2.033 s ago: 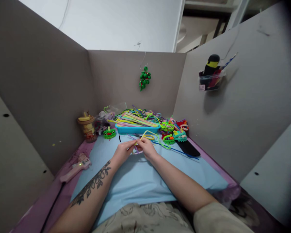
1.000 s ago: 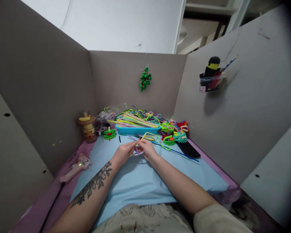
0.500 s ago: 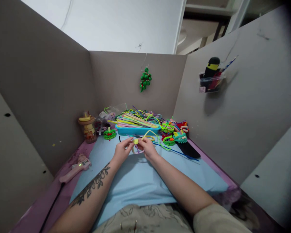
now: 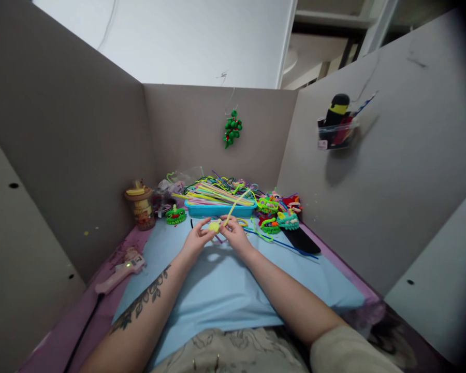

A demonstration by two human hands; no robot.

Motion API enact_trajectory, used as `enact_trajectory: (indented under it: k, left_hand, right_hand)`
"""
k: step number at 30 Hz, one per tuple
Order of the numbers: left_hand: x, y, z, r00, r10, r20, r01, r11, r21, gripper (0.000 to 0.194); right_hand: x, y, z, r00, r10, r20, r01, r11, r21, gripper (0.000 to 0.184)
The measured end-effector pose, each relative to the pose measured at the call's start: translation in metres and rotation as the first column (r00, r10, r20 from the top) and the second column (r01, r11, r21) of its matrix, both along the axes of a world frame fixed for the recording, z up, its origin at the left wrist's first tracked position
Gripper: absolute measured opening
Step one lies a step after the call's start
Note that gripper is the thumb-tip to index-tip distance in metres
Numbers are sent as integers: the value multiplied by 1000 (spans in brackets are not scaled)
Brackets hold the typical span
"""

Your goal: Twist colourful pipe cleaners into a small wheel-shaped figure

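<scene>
Between my two hands is a small yellow coil of pipe cleaner (image 4: 214,227), held just above the blue cloth. My left hand (image 4: 197,238) pinches the coil from its left side. The fingers of my right hand (image 4: 235,234) are closed on its right side, where a loose pale-yellow end (image 4: 238,203) sticks up to the right. A purple piece (image 4: 218,239) shows below the coil; whether it is joined to it I cannot tell. Behind the hands stands a blue tray (image 4: 221,210) heaped with pastel pipe cleaners (image 4: 213,194).
A pink glue gun (image 4: 120,272) with a lit green light lies at left, its cord running forward. A lidded cup (image 4: 139,207) stands behind it. Fuzzy green (image 4: 175,214) and turquoise (image 4: 288,220) figures flank the tray. A black flat object (image 4: 301,241) lies at right. Grey panels enclose the table.
The loose yellow end has swung from a bent loop to a straighter upward slant. The coil has turned to show its round face, and the pale loop beneath it no longer shows.
</scene>
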State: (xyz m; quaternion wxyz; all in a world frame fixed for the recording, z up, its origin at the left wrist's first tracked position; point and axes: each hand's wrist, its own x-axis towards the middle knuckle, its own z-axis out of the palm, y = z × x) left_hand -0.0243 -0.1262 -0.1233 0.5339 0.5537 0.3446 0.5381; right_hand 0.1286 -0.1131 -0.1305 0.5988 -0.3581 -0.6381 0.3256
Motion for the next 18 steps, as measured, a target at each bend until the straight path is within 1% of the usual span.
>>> enact_trajectory:
  k: [7, 11, 13, 18]
  left_hand:
    - [1, 0, -2, 998, 65, 28, -65, 998, 23, 71]
    - [1, -1, 1, 997, 72, 0, -72, 997, 20, 73]
    - [0, -1, 1, 998, 64, -8, -64, 998, 11, 74]
    - [-1, 1, 0, 998, 57, 36, -58, 998, 13, 74]
  right_hand:
    - [-4, -4, 2, 1000, -1, 2, 1, 1000, -10, 26]
    - [-3, -3, 1, 1000, -6, 6, 6, 1000, -3, 26]
    - [-2, -1, -1, 1000, -19, -14, 18, 1000, -18, 26]
    - [0, 3, -4, 996, -29, -90, 21, 996, -88, 29]
